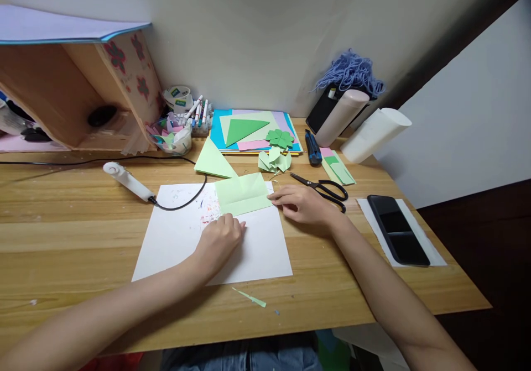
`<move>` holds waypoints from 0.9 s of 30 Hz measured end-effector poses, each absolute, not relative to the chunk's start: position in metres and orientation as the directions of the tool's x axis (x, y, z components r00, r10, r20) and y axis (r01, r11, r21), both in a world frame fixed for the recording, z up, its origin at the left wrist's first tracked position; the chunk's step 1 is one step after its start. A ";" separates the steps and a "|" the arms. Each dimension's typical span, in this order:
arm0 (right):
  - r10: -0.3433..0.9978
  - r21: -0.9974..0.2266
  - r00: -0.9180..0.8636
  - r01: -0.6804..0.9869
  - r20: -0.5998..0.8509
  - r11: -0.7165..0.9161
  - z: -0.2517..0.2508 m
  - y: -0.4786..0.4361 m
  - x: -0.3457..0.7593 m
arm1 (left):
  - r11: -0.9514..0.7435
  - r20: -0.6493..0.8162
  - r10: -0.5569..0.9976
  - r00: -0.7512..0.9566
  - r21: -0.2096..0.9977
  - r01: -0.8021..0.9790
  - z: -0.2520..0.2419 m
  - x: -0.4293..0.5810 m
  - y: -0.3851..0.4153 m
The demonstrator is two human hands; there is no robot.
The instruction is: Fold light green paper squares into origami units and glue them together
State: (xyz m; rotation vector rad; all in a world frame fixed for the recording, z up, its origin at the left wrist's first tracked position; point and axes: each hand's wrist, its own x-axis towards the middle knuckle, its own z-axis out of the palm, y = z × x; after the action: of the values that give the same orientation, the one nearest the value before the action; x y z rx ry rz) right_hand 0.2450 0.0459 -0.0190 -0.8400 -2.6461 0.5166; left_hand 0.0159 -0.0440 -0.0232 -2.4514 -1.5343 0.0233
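Observation:
A creased piece of light green paper [243,193] lies on a white sheet [178,249] that bears coloured marks. My right hand [301,202] is at the green paper's right edge, thumb and fingertips closed together on its corner. Below the paper's lower edge, my left hand [219,244] rests on the white sheet with its fingers curled under; whatever they may hold is hidden. Just past my right hand lie black-handled scissors [321,186]. A folded light green triangle [213,159] sits behind the paper, and a folded green paper shape [275,161] lies farther back.
A white glue gun [126,180] with a black cord lies at left. Coloured sheets [219,127], a blue utility knife [312,147] and a cup of scraps [178,141] stand or lie at the back. A phone [398,230] lies at right; a thin green scrap [249,297] is in front.

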 end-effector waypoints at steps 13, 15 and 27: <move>0.598 -0.412 -0.723 0.455 0.347 0.789 -0.035 0.048 0.230 | -0.581 0.319 0.800 0.508 0.203 0.788 -0.040 -0.002 -0.012; 0.607 -0.470 -0.695 0.419 0.386 0.777 -0.036 0.046 0.227 | -0.590 0.382 0.784 0.490 0.211 0.779 -0.041 -0.003 -0.012; 0.940 -0.982 -0.326 0.183 -0.106 -0.047 -0.029 0.031 0.205 | -0.378 0.404 0.881 0.248 0.285 0.881 0.002 -0.004 -0.014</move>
State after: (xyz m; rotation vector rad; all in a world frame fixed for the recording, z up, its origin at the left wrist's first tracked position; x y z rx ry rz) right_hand 0.2051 0.0310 -0.0294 -1.2180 -1.5568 1.4329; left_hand -0.0039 -0.0145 0.0015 -2.4816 -1.7514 -0.8030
